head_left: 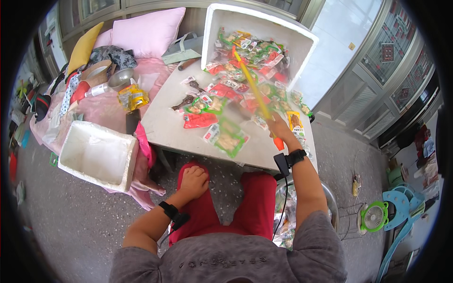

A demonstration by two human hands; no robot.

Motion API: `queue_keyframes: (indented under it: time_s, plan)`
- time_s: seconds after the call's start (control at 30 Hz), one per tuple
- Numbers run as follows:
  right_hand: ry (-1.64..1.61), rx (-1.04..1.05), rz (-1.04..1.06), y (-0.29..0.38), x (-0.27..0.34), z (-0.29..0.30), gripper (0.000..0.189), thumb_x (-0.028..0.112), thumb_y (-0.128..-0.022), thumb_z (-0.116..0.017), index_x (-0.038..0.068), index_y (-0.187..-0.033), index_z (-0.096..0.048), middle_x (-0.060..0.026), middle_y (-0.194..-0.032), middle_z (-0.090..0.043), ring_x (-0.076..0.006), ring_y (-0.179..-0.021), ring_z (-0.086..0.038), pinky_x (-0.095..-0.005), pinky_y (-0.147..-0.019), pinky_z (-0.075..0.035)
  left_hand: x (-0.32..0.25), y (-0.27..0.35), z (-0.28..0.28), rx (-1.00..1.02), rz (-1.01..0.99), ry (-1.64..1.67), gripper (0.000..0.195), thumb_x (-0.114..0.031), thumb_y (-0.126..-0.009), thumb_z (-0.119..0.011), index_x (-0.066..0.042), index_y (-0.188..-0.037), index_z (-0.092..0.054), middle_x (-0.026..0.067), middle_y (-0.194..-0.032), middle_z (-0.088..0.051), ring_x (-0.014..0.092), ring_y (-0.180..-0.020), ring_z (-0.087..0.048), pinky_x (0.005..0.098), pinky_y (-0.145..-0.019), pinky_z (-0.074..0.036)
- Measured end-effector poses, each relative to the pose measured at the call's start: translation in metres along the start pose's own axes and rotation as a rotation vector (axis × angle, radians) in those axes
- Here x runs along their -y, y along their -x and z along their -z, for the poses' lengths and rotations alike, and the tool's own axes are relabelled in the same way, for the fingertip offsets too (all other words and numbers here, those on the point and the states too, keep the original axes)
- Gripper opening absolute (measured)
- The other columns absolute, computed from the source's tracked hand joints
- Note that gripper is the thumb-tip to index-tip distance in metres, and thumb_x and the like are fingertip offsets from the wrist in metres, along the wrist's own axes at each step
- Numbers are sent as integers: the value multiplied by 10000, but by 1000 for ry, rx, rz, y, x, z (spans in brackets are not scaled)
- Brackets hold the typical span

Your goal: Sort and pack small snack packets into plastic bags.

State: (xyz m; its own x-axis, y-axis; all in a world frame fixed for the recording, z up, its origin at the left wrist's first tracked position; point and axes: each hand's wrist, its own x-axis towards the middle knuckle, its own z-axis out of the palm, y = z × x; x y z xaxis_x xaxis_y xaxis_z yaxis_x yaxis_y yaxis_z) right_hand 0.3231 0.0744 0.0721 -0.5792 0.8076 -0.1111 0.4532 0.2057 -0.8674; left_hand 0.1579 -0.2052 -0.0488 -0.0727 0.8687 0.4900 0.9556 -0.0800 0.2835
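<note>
My right hand (279, 130) is closed around a yellow stick (254, 83) with orange ends, held slanting over the pale tabletop (168, 125). Its far end reaches the mouth of a white foam box (262, 17) tipped on its side. Many small vacuum-sealed food packets (244, 40), red, green and yellow, lie inside the box and spill onto the table. Near the front edge is a green-edged packet (228, 138), blurred; a red packet (200, 120) lies left of it. My left hand (194, 181) rests on my knee and holds nothing.
Left of the table, an empty white foam box (97, 154) stands beside a pink-covered seat. A metal bowl (121, 79), a yellow package (133, 97) and pillows (148, 32) lie on that cover. Under my right arm stands a metal basin (329, 198) holding packets. A green fan (374, 216) is at right.
</note>
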Motion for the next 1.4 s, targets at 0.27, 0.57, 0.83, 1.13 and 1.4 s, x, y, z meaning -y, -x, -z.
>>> queue_keyframes:
  time_s: [0.27,0.57,0.83,1.13,1.4]
  plan:
    - [164,30,146,-56,-4,-14,365,219,-761,-425,85,-1089,-336,-58,-683,-462,-146,-513,-456,-264,-393,-409,2,1,0,-23,43,23,154,-179,-565,-559,-93,-688,-523,32,-828,-486,206,-859,-426,356,-714,-317]
    - [-96,102,-163,76,-34,1,485,201,-761,-435,105,-1192,-232,-66,-626,-442,-145,-450,-444,-263,-410,-403,5,1,3,-1,63,41,158,-184,-569,-560,-97,-697,-529,33,-839,-481,204,-870,-420,355,-722,-310]
    - [-243,86,-96,155,-46,14,465,177,-764,-447,87,-1185,-271,-47,-620,-457,-130,-447,-450,-243,-409,-390,2,0,5,7,30,17,150,-184,-570,-555,-92,-684,-522,36,-835,-480,211,-877,-415,359,-712,-309]
    - [-58,-15,-44,-9,-19,9,401,211,-769,-432,87,-1134,-319,-57,-622,-424,-139,-441,-428,-267,-401,-401,-3,-4,-5,-10,10,38,157,-183,-565,-556,-88,-686,-523,43,-830,-485,210,-850,-429,354,-706,-319]
    - [148,34,-4,-32,-3,-12,394,257,-772,-405,88,-1119,-326,-71,-702,-450,-153,-502,-455,-277,-398,-406,-1,-3,0,-25,16,22,144,-174,-564,-554,-89,-674,-518,37,-825,-485,209,-850,-428,355,-701,-319]
